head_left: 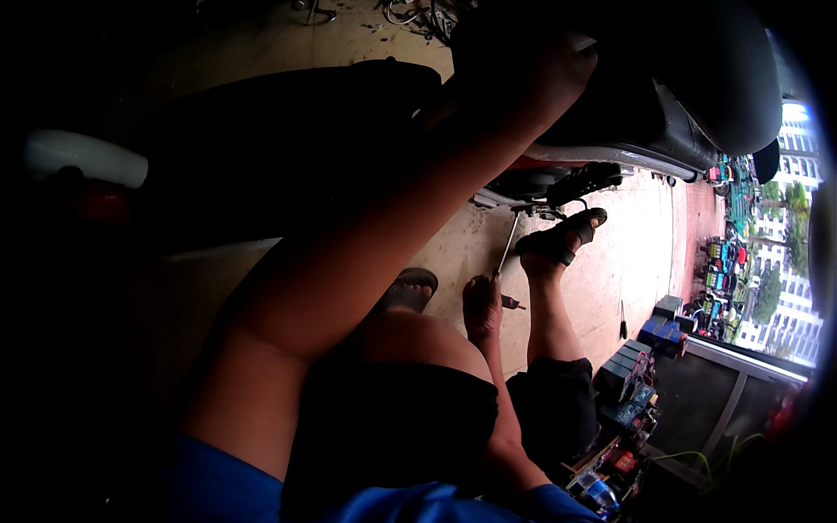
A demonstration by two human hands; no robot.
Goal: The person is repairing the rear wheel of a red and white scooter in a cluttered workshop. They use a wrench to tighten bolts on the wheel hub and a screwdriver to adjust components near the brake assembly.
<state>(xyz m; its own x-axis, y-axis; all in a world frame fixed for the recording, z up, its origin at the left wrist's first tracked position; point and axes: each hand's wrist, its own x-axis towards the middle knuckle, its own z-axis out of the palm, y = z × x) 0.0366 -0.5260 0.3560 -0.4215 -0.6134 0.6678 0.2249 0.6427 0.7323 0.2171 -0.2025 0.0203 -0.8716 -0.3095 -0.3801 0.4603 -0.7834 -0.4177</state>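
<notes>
My right hand is closed around a tool with a long thin metal shaft. The far end of that shaft meets the dark mechanical parts low on a scooter-like vehicle. A short dark piece with a thin tip sticks out beside the fist; whether it belongs to the tool is unclear. My left arm stretches across the picture, and my left hand rests against the vehicle's shadowed body. Its fingers are mostly lost in the dark.
My sandalled feet stand on the pale floor near the vehicle. Battery-like boxes and a plastic bottle are at the lower right. A thin dark tool lies on the floor. Tangled cables lie at the top.
</notes>
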